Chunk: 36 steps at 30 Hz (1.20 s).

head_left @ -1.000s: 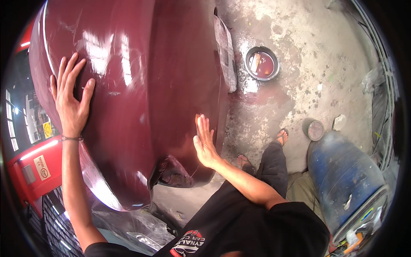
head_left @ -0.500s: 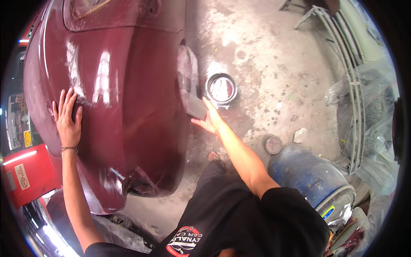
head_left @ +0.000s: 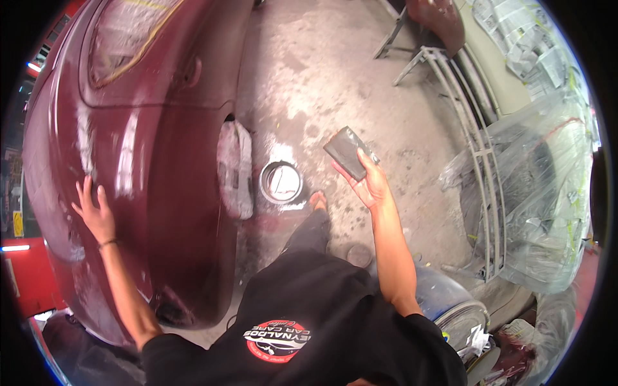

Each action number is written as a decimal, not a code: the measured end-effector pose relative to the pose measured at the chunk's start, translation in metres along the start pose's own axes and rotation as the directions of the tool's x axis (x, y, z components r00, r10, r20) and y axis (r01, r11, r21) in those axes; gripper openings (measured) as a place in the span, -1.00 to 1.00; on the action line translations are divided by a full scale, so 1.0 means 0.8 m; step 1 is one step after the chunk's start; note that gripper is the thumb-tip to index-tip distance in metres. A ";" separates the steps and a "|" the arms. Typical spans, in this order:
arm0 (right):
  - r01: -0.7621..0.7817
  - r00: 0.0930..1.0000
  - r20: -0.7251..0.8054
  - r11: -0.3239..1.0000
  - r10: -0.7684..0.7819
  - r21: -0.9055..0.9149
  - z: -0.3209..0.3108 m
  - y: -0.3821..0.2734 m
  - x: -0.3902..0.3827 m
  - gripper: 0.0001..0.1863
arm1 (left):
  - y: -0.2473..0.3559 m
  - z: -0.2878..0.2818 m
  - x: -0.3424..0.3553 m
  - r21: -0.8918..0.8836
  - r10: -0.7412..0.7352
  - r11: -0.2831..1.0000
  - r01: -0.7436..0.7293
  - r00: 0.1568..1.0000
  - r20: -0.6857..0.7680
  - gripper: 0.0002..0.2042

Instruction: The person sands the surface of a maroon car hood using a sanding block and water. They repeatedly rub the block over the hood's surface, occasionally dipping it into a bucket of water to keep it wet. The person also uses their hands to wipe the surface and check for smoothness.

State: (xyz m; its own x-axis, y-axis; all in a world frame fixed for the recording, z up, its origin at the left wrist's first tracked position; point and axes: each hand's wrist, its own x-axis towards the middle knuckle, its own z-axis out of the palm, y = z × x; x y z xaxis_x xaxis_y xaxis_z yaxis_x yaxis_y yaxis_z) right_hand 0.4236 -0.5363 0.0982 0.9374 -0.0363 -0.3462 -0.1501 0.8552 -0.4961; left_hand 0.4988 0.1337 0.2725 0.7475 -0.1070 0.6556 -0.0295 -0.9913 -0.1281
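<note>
My left hand [head_left: 96,215] rests on the wet, dark red car body [head_left: 174,212], with its fingers spread on the panel. Out to the right, over the floor and apart from the car, my right hand [head_left: 372,186] grips a dark grey rectangular sanding block [head_left: 348,153] between thumb and fingers. Its broad grey face is turned up, and a pale edge shows beside the thumb. A round bucket [head_left: 263,183] of bright, reflecting liquid stands on the floor between the car and my right arm. The car's wheel [head_left: 234,168] is wrapped in pale covering.
A metal rack [head_left: 479,154] runs along the right, next to plastic sheeting [head_left: 541,193] and a paper-masked car panel. Close by my right elbow lies a blue drum [head_left: 438,293], with a small round can [head_left: 358,255] near it. The concrete floor [head_left: 309,83] is wet and stained.
My right hand has swung away from the car's side to the right, carrying the sanding block. My left hand stays on the panel. The view has shifted, and I stand further along the car.
</note>
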 end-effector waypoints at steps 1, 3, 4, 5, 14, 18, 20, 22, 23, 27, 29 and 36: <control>0.037 0.999 -0.017 0.997 -0.039 -0.075 0.002 -0.019 0.004 -0.54 | 0.044 0.028 -0.012 -0.069 -0.106 0.993 0.099 0.989 -0.102 -0.65; 0.053 0.995 -0.070 0.975 -0.069 -0.214 0.020 -0.060 0.020 -0.54 | 0.181 0.079 -0.033 -0.558 -0.366 0.767 0.316 0.930 0.024 -0.70; 0.042 0.992 -0.100 0.954 -0.075 -0.296 0.021 -0.077 0.027 -0.53 | 0.271 0.086 -0.024 -0.673 -0.337 0.647 0.359 0.926 0.170 -0.73; 0.019 0.990 -0.122 0.930 -0.068 -0.367 0.024 -0.089 0.034 -0.52 | 0.330 0.115 -0.031 -0.759 -0.294 0.470 0.450 0.891 0.345 -0.75; 0.052 0.999 0.026 0.732 -0.046 -0.679 0.084 -0.155 0.155 -0.62 | 0.665 0.192 0.077 -0.592 0.406 -0.236 0.771 0.631 0.660 -0.74; 0.014 0.997 0.062 0.685 0.045 -0.729 0.112 -0.166 0.253 -0.65 | 0.669 0.225 0.127 -0.676 0.160 -0.274 0.684 0.726 0.669 -0.82; -0.026 0.989 0.072 0.636 0.127 -0.771 0.122 -0.166 0.305 -0.66 | 0.656 0.240 0.144 -0.704 0.036 -0.242 0.668 0.731 0.682 -0.83; 0.022 0.972 0.144 0.537 0.187 -0.843 0.132 -0.163 0.359 -0.67 | 0.642 0.242 0.163 -0.702 -0.086 -0.164 0.693 0.698 0.711 -0.85; 0.059 0.956 0.189 0.485 0.225 -0.873 0.145 -0.161 0.388 -0.67 | 0.640 0.247 0.170 -0.717 -0.172 -0.157 0.679 0.696 0.697 -0.86; 0.193 0.773 0.404 0.425 0.490 -0.884 0.205 -0.125 0.478 -0.68 | 0.631 0.258 0.162 -0.727 -0.506 -0.228 0.647 0.560 0.657 -0.87; 0.220 0.674 0.408 0.360 0.616 -0.907 0.236 -0.104 0.499 -0.69 | 0.622 0.249 0.157 -0.751 -0.632 -0.193 0.631 0.506 0.587 -0.87; 0.194 0.314 0.376 0.329 0.871 -0.924 0.292 0.002 0.494 -0.66 | 0.613 0.220 0.093 -0.743 -0.884 -0.244 0.623 0.173 0.435 -0.82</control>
State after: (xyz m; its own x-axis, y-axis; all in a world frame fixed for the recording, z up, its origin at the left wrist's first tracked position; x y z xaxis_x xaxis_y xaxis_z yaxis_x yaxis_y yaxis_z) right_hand 0.8673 -0.4286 0.1465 0.2822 0.9285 -0.2414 -0.1583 -0.2031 -0.9663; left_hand 0.6569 -0.3472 0.1275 0.4443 0.8906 -0.0972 -0.0198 0.1182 0.9928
